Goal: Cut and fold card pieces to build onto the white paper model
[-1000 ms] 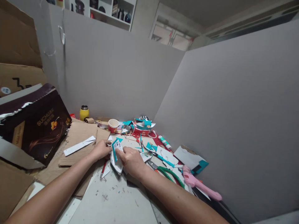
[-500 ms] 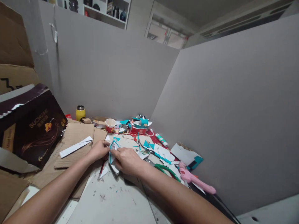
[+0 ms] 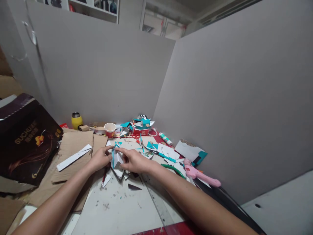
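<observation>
We hold a small folded piece of white card with teal edging (image 3: 116,159) between both hands, a little above the middle of the desk (image 3: 122,209). Our left hand (image 3: 99,159) pinches its left side, thumb and fingers closed on the card; our right hand (image 3: 133,160) grips its right side, fingertips pressed onto the top fold. The card stands nearly upright, its lower tip close to the desk surface.

Just under the left hand a red pen (image 3: 104,178) lies on the desk, and a dark triangular scrap (image 3: 134,187) lies near the card's lower end. Flat brown cardboard sheets (image 3: 73,147) cover the desk's left side, with a long white strip (image 3: 74,157) on top of them. At the left edge a dark printed box (image 3: 24,140) leans tilted; we cannot see inside it.

Along the back edge, by the grey partition, stand a yellow bottle (image 3: 76,120) with its cap on and a red-and-white paper cup (image 3: 110,129), upright and open at the top; what it holds we cannot tell. Beside the cup sits a small red box (image 3: 140,131) piled with teal and white paper offcuts (image 3: 141,123).

Toward the right edge lie a glue stick (image 3: 165,138), more teal and white scraps (image 3: 161,151), green-handled pliers (image 3: 171,168) and a pink glue gun (image 3: 199,174) on its side. A clear ruler (image 3: 156,202) runs along the near part of the desk beneath our right forearm.
</observation>
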Demonstrator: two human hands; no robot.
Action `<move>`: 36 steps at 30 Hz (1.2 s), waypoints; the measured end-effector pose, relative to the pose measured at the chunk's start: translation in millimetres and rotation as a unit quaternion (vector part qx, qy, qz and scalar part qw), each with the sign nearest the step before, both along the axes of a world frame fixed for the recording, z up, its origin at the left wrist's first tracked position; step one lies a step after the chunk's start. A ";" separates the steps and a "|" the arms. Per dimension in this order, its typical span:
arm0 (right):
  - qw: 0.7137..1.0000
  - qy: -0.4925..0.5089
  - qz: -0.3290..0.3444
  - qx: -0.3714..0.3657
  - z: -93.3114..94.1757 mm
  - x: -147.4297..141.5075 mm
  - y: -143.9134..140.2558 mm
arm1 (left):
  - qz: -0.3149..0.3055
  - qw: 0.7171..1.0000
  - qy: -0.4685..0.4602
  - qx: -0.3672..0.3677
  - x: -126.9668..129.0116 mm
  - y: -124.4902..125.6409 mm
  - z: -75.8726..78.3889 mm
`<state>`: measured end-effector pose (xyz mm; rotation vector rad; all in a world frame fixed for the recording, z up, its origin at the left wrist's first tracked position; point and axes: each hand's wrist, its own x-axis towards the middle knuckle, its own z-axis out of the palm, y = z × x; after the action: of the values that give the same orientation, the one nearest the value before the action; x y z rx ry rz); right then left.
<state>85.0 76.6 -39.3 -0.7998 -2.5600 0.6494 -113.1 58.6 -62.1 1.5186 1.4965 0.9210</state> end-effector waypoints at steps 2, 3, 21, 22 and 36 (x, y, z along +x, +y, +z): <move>1.000 0.016 0.003 -0.025 0.9 0.3 2.5 | -0.007 1.000 0.005 -0.001 -0.1 0.7 0.1; 0.999 0.025 0.005 -0.038 2.2 0.3 3.2 | -0.008 1.000 0.007 -0.003 0.0 0.9 0.5; 0.996 0.051 0.073 0.014 15.6 -2.2 12.5 | -0.019 0.999 0.033 -0.005 7.0 -0.7 8.3; 0.996 0.048 0.070 0.016 15.4 -2.1 11.8 | -0.020 0.999 0.033 -0.007 6.9 -0.4 7.6; 0.994 -0.031 0.068 0.079 11.2 4.1 8.9 | -0.019 0.998 0.058 0.022 4.1 2.6 -3.4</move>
<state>89.1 85.5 -28.0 -0.6057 -2.7008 0.4591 -109.0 61.2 -65.5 1.6512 1.5315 0.8623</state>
